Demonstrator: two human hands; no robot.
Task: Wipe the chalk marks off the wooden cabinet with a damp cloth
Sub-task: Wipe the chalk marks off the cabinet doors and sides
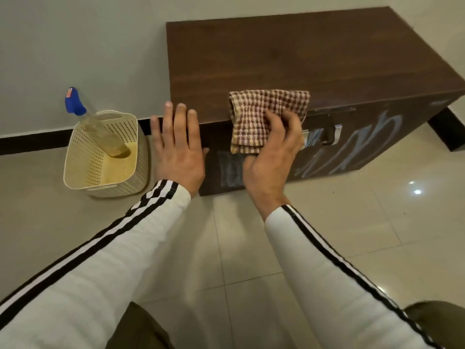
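Ideally, the folded cloth (264,114), gripped by the right hand (271,157) at the cabinet (289,54)'s top front edge, should be drawn down firmly over the chalk marks (352,147) on the front face while the cabinet is steadied by the flat, straight-fingered left hand (176,152) at its corner.

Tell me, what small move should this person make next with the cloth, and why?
Probably drag the cloth straight down the cabinet front. The right hand holds it at the top edge, and a smudged chalk patch sits just below it. The left hand rests flat at the cabinet's corner, steadying. More chalk scribbles wait right of the handle.
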